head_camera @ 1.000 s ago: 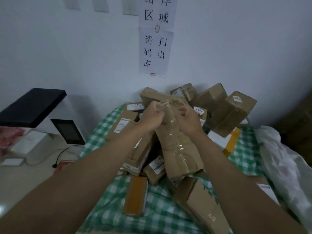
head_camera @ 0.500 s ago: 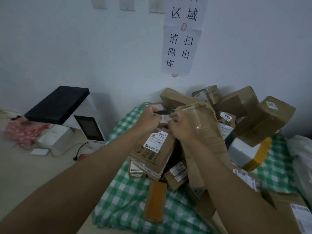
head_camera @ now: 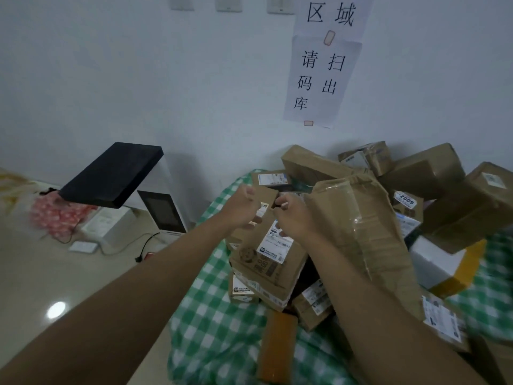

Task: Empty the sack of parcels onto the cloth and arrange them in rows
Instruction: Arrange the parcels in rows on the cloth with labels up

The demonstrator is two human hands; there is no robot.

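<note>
Green-and-white checked cloth [head_camera: 216, 326] spread on the floor, far edge against the wall, rumpled at its near-left edge. Brown cardboard parcels [head_camera: 433, 173] lie heaped on the far half of the cloth, unsorted, tilted at mixed angles, no rows formed. Tall crumpled brown parcel wrapped in clear tape [head_camera: 363, 232] stands near-upright at heap centre. Flat brown box with white shipping label [head_camera: 266, 259] leans tilted just left of it, at the heap's left edge. Narrow orange-brown parcel [head_camera: 277, 348] lies flat on the cloth in front of the heap.
</note>
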